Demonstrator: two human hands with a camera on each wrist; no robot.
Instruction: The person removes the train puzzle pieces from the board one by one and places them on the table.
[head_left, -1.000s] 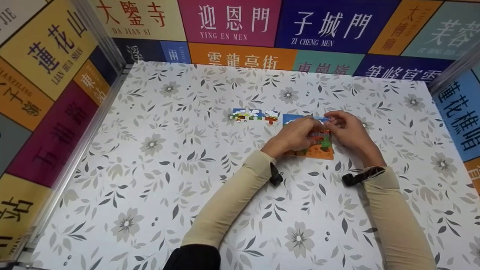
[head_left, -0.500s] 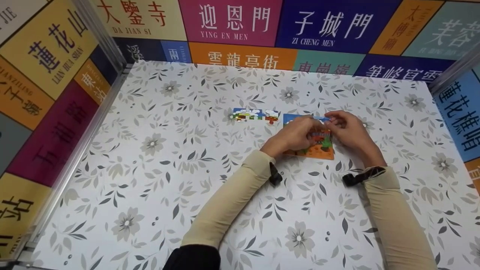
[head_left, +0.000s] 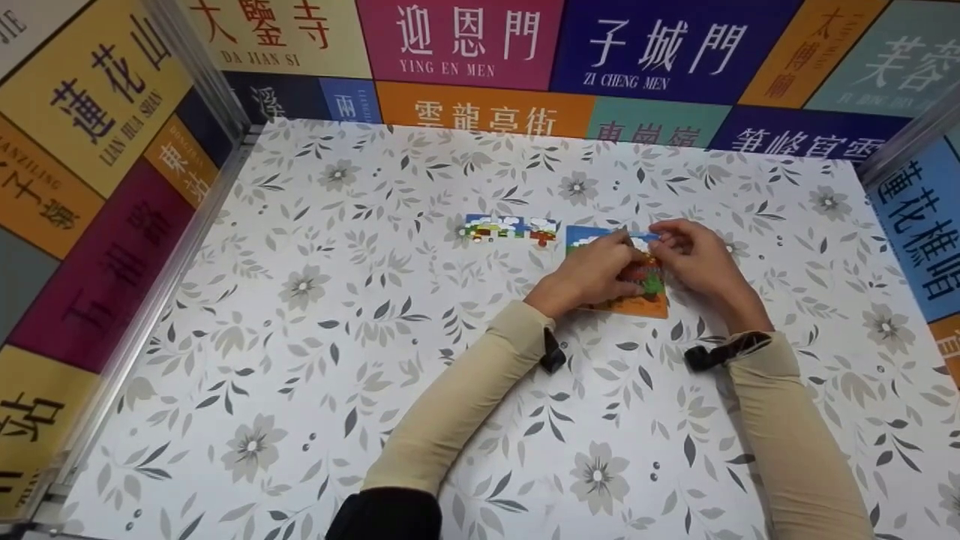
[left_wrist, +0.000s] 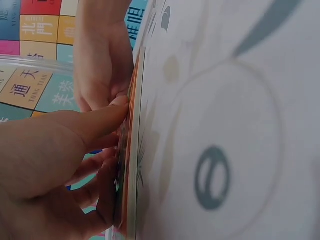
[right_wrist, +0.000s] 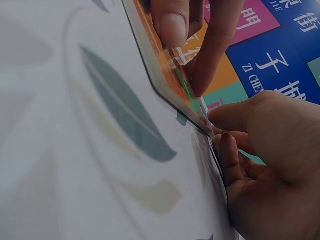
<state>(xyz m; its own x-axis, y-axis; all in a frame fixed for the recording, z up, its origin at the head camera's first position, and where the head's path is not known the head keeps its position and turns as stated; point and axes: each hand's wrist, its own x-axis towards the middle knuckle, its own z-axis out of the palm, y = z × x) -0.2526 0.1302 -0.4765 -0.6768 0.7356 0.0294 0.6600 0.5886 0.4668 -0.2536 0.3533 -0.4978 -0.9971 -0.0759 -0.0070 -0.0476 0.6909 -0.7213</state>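
Note:
A colourful jigsaw puzzle [head_left: 626, 306], with blue sky at its top and orange ground at its bottom, lies flat on the table. My left hand [head_left: 589, 274] rests over it, covering much of the picture. In the left wrist view the thumb [left_wrist: 107, 120] and bent fingers [left_wrist: 102, 195] press on the puzzle's face. My right hand [head_left: 701, 259] is at the upper right corner, its thumb and bent fingers gripping the puzzle's edge. The right wrist view has the right hand [right_wrist: 280, 155] at the thin board's corner, close to the left hand's fingers [right_wrist: 172, 25].
Left of the puzzle lie a joined strip of puzzle pieces [head_left: 495, 227] and a smaller piece [head_left: 541, 231]. The table [head_left: 300, 375] has a floral cover. Panels with printed characters [head_left: 457, 45] stand along its back and sides.
My left hand has shifted slightly on the puzzle, its thumb sliding right toward the green plant. The right hand has stayed at the corner.

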